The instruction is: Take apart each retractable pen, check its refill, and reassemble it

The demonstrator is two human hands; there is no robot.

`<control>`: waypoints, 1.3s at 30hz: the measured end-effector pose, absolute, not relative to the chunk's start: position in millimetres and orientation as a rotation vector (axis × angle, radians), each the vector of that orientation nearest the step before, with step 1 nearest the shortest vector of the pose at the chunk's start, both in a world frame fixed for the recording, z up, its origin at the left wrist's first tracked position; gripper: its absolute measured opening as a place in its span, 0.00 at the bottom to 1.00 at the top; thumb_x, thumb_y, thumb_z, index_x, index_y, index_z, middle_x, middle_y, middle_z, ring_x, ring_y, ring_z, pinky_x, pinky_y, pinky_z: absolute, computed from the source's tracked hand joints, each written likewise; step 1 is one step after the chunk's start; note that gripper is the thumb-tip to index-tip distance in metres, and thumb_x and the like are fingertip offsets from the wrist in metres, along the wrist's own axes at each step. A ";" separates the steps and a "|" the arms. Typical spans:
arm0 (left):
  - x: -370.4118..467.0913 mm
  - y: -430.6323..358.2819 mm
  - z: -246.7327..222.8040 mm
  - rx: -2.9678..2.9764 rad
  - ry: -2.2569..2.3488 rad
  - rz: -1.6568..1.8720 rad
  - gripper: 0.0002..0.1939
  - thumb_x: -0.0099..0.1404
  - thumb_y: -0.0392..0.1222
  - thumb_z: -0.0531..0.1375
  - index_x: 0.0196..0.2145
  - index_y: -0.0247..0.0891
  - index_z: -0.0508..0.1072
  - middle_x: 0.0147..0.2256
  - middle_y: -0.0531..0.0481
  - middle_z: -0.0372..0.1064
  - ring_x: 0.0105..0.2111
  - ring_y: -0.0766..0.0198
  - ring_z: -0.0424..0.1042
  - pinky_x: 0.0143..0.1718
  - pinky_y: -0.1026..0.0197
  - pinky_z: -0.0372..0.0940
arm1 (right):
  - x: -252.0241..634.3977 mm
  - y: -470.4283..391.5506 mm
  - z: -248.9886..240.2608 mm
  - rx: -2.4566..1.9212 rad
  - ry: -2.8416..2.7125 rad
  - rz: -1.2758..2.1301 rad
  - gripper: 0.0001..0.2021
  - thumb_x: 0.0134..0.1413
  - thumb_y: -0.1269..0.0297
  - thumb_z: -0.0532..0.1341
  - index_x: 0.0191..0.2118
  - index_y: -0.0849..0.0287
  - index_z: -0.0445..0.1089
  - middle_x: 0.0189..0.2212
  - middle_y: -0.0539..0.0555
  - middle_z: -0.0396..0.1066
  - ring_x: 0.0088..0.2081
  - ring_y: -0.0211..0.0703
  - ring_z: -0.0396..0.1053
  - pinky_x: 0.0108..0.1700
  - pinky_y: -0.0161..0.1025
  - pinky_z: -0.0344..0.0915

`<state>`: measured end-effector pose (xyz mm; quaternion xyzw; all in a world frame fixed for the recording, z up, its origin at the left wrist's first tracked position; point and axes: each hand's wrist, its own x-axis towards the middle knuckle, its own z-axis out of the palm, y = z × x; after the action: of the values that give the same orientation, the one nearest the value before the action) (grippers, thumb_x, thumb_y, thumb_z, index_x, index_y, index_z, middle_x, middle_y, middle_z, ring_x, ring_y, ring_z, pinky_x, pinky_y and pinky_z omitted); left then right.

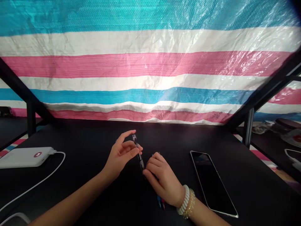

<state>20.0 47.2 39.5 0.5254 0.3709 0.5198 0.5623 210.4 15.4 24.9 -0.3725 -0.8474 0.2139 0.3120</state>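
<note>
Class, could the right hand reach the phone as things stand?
Probably yes: nothing visible stands between the right hand and the phone, though that hand is at the lower end of the pen.

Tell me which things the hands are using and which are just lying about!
In use:
slim black-and-clear plastic pen, in the left hand, right hand at its lower end
maybe slim blue stick, slim pink stick, partly hidden

Lying about:
black rectangular phone
white plastic power bank, thin white cable
</note>
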 end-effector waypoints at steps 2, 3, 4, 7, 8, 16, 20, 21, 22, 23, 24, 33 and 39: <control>20.6 46.7 37.9 1.237 0.838 1.222 0.32 0.62 0.40 0.65 0.60 0.46 0.59 0.35 0.52 0.76 0.36 0.64 0.74 0.44 0.58 0.68 | 209.3 13.6 24.9 -0.981 -2.314 0.485 0.13 0.66 0.65 0.55 0.28 0.58 0.64 0.30 0.52 0.67 0.38 0.45 0.59 0.43 0.44 0.59; 20.5 46.8 37.2 1.232 0.834 1.215 0.31 0.63 0.40 0.65 0.60 0.46 0.59 0.35 0.52 0.76 0.36 0.64 0.74 0.43 0.59 0.67 | 209.2 13.1 25.2 -0.980 -2.331 0.457 0.11 0.66 0.65 0.56 0.29 0.58 0.65 0.30 0.52 0.67 0.38 0.45 0.60 0.44 0.45 0.59; 20.4 47.0 36.7 1.224 0.834 1.204 0.29 0.63 0.40 0.65 0.59 0.45 0.60 0.35 0.52 0.75 0.35 0.64 0.73 0.42 0.59 0.67 | 209.4 12.8 25.6 -0.981 -2.333 0.440 0.10 0.65 0.66 0.56 0.30 0.58 0.65 0.31 0.52 0.68 0.39 0.45 0.60 0.44 0.45 0.58; 20.2 48.1 36.5 1.174 0.822 1.170 0.26 0.63 0.40 0.64 0.56 0.45 0.63 0.34 0.52 0.74 0.32 0.66 0.72 0.38 0.61 0.68 | 211.1 13.5 27.3 -0.992 -2.272 0.417 0.10 0.66 0.68 0.55 0.30 0.58 0.65 0.30 0.52 0.67 0.38 0.45 0.60 0.42 0.44 0.58; 20.4 48.5 36.9 1.151 0.812 1.167 0.26 0.62 0.40 0.65 0.57 0.46 0.63 0.34 0.53 0.73 0.32 0.66 0.71 0.37 0.62 0.68 | 211.8 13.9 27.8 -0.994 -2.242 0.410 0.11 0.66 0.68 0.54 0.30 0.58 0.65 0.30 0.52 0.67 0.37 0.45 0.60 0.41 0.44 0.58; 21.4 50.0 37.9 1.099 0.821 1.146 0.26 0.57 0.37 0.68 0.52 0.41 0.66 0.29 0.53 0.71 0.29 0.64 0.71 0.31 0.59 0.71 | 213.5 13.4 27.1 -1.007 -2.125 0.388 0.13 0.66 0.71 0.52 0.27 0.57 0.61 0.27 0.52 0.65 0.36 0.45 0.59 0.39 0.45 0.57; 20.3 51.3 35.8 1.108 0.834 1.160 0.23 0.57 0.36 0.67 0.49 0.41 0.66 0.29 0.53 0.72 0.28 0.65 0.71 0.31 0.59 0.71 | 212.8 13.6 27.4 -1.012 -2.133 0.365 0.13 0.66 0.71 0.52 0.27 0.57 0.60 0.27 0.52 0.65 0.36 0.44 0.59 0.39 0.44 0.56; 20.2 51.5 35.7 1.105 0.832 1.162 0.22 0.57 0.36 0.67 0.48 0.40 0.66 0.29 0.53 0.72 0.28 0.65 0.71 0.31 0.59 0.71 | 212.8 13.8 27.9 -1.011 -2.135 0.355 0.13 0.66 0.71 0.52 0.27 0.58 0.60 0.27 0.52 0.65 0.36 0.44 0.59 0.38 0.44 0.56; 20.3 51.6 35.8 1.101 0.831 1.163 0.23 0.57 0.37 0.67 0.48 0.40 0.66 0.29 0.53 0.72 0.27 0.65 0.71 0.30 0.60 0.71 | 212.9 13.9 28.4 -1.009 -2.137 0.344 0.13 0.66 0.71 0.52 0.27 0.58 0.60 0.27 0.52 0.65 0.36 0.44 0.59 0.38 0.44 0.56; 20.5 51.6 36.1 1.095 0.832 1.165 0.23 0.57 0.37 0.68 0.49 0.41 0.66 0.29 0.53 0.72 0.28 0.65 0.71 0.30 0.60 0.71 | 213.0 13.9 29.1 -1.008 -2.139 0.333 0.13 0.66 0.71 0.52 0.27 0.58 0.61 0.27 0.52 0.65 0.35 0.44 0.59 0.38 0.44 0.55; 20.8 51.4 36.5 1.088 0.835 1.167 0.24 0.56 0.37 0.68 0.50 0.41 0.66 0.29 0.53 0.72 0.28 0.65 0.71 0.30 0.60 0.71 | 213.1 13.9 29.7 -1.006 -2.141 0.323 0.13 0.66 0.71 0.52 0.27 0.58 0.61 0.27 0.52 0.65 0.35 0.44 0.58 0.38 0.44 0.55; 20.4 51.5 36.1 1.070 0.864 1.164 0.28 0.56 0.37 0.68 0.53 0.42 0.66 0.29 0.53 0.71 0.30 0.63 0.72 0.31 0.60 0.71 | 212.8 14.2 32.2 -0.975 -2.142 0.272 0.13 0.65 0.72 0.52 0.27 0.58 0.62 0.27 0.52 0.66 0.35 0.44 0.58 0.38 0.45 0.55; 19.3 51.9 36.6 1.064 0.852 1.143 0.24 0.54 0.38 0.69 0.47 0.40 0.67 0.27 0.53 0.73 0.25 0.65 0.71 0.29 0.59 0.71 | 214.3 15.2 32.2 -0.981 -2.126 0.271 0.13 0.65 0.72 0.52 0.27 0.58 0.62 0.26 0.52 0.65 0.35 0.45 0.59 0.38 0.45 0.55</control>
<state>19.3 51.9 36.6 0.4648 0.3720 0.4992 0.6296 214.3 15.2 32.2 -0.3846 -0.8335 0.1062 0.3823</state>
